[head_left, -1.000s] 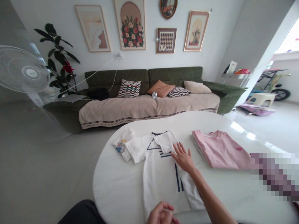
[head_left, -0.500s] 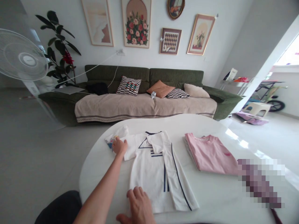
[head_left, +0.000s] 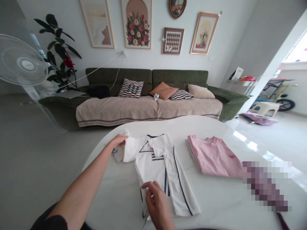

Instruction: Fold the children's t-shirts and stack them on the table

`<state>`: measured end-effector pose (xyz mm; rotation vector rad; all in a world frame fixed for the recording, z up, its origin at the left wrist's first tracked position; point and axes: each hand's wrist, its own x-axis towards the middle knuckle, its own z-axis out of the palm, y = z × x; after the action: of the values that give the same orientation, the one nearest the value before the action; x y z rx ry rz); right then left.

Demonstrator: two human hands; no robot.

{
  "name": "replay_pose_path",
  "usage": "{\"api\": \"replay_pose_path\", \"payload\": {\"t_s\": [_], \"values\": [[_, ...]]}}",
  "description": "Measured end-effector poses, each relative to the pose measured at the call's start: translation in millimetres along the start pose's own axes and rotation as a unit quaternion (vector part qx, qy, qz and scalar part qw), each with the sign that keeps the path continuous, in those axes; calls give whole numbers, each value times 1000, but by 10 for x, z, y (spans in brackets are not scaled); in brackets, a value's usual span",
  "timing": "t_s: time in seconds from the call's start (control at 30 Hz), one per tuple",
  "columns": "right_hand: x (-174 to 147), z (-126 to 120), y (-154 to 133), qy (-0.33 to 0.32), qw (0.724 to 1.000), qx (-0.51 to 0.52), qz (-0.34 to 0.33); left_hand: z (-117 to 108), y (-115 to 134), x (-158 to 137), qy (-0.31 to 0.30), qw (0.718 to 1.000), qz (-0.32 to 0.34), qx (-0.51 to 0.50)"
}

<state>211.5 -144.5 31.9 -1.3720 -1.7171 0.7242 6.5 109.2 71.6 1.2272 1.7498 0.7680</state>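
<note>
A white T-shirt (head_left: 153, 169) with navy stripes and a printed triangle lies on the white table (head_left: 216, 201), its right side folded inward over the front. My left hand (head_left: 119, 140) is at the sleeve on the left, fingers closed on the sleeve's upper edge. Low over the shirt's left side is my right hand (head_left: 157, 201), fingers curled and pinching the fabric near the hem. That side edge is drawn inward, and a dark side stripe shows. Under my left hand, a crumpled printed item (head_left: 117, 154) is partly hidden.
A folded pink T-shirt (head_left: 216, 156) lies on the right, on top of other folded cloth. Beside it is a pixelated purple item (head_left: 266, 187). Beyond the table stands a green sofa (head_left: 179, 78) with cushions. A white fan (head_left: 25, 64) stands at the left.
My left hand has moved from the crumpled item up to the sleeve edge. The right hand, flat on the shirt before, has curled and shifted right, drawing the left edge inward.
</note>
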Motion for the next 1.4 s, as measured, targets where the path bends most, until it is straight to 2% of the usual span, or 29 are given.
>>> {"api": "replay_pose_path", "payload": {"t_s": [0.1, 0.27, 0.4, 0.5, 0.6, 0.7, 0.8, 0.87, 0.97, 1.07, 1.27, 1.4], "values": [[-53, -217, 160, 13, 1000, -7, 26, 279, 318, 69, -32, 999, 26, -27], [-222, -267, 447, 34, 999, -4, 35, 1069, 700, 160, -48, 995, 71, -44], [-339, -142, 636, 60, 997, -4, 40, 1656, 738, 192, -45, 992, 115, -14], [-403, -80, 715, 70, 997, -20, 31, 1887, 664, 184, -42, 984, 171, 36], [-419, -171, 654, 40, 998, -39, 30, 1910, 553, 96, -28, 965, 240, 103], [-336, -423, 516, 8, 996, -81, 26, 1846, 391, -118, -1, 937, 304, 171], [-185, -646, 497, 39, 986, -164, 14, 1840, 146, -411, 17, 909, 340, 240], [-105, -681, 592, 43, 969, -242, 14, 1881, -37, -578, 17, 895, 343, 283], [-78, -592, 787, -5, 947, -318, 42, 1943, -237, -707, 10, 881, 338, 331], [-137, -482, 877, -29, 940, -336, 60, 1933, -295, -727, 1, 870, 338, 358], [-278, -241, 713, -22, 939, -337, 70, 1743, -219, -800, -40, 863, 341, 372], [-286, -78, 562, -21, 937, -334, 96, 1681, -126, -990, -45, 870, 329, 364]]}}
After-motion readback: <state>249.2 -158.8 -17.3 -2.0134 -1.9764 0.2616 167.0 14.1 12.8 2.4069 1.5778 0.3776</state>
